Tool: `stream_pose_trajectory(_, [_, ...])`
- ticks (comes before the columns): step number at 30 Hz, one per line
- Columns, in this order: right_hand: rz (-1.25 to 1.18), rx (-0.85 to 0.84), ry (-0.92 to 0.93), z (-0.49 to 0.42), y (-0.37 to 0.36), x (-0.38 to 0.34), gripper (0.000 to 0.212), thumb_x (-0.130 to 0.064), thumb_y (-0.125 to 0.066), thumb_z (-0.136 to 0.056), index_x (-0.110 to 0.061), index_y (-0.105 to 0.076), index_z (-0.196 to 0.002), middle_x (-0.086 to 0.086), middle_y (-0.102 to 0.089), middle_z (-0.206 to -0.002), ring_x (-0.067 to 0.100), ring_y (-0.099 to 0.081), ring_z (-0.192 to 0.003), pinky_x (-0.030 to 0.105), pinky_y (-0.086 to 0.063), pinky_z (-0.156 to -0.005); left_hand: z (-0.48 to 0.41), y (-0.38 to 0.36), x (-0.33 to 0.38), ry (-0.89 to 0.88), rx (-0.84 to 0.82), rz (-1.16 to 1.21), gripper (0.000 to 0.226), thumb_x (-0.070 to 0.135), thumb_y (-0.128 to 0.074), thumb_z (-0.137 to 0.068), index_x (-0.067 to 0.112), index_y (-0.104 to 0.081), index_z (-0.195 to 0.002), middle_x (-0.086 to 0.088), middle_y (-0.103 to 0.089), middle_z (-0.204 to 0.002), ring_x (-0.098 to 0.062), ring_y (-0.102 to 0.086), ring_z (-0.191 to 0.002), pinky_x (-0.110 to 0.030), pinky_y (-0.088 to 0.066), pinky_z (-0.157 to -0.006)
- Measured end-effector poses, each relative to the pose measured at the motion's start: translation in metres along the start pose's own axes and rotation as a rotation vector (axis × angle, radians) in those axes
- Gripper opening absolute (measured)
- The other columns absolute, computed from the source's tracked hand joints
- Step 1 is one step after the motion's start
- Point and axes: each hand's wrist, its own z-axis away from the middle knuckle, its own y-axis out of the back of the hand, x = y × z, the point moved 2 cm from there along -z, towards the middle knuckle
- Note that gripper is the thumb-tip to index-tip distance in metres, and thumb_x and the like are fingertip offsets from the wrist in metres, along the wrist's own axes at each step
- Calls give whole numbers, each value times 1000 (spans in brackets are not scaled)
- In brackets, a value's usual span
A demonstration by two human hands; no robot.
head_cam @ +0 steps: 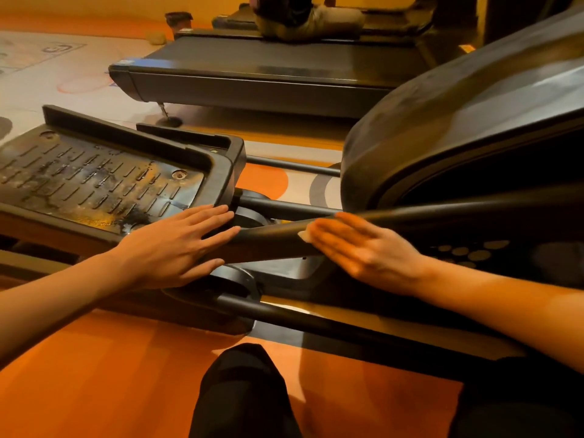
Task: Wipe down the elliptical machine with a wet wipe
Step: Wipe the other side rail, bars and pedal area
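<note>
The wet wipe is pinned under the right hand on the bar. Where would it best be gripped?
Probably the pale corner of the wet wipe that peeks out past the fingertips of the right hand, pinched from the pedal side. The rest lies flat under straight fingers against the sloping bar, so only that free edge offers a hold.

A dark treadmill (252, 67) lies low across the back. On its far end rests a rumpled dark and tan bundle (316, 23). Beyond its left corner stand a small dark container (178, 20) and a rounded lump (156, 37). Left of the treadmill spreads a pale printed floor (47, 77). In front of it, well apart, the floor is orange (110, 374).
</note>
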Motion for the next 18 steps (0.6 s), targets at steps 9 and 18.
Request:
stream_pose_trajectory(9, [-273, -6, -153, -110, -42, -61, 56, 1, -12, -107, 5, -62, -133, 24, -68, -128, 36, -65, -121, 47, -49, -107, 2, 9, 5, 117, -30, 56, 83, 67, -14, -106, 7, -44, -155, -24, -41, -159, -37, -33, -152, -52, -36, -121])
stream_pose_trajectory(18, [-847, 328, -859, -148, -42, -69, 31, -10, -69, -97, -8, -68, -128, 10, -73, -118, 28, -69, -110, 42, -56, -97, 6, 19, 6, 304, 101, 129, 84, 69, -23, -103, 1, -52, -144, -23, -49, -144, -38, -45, -133, -52, -41, -111])
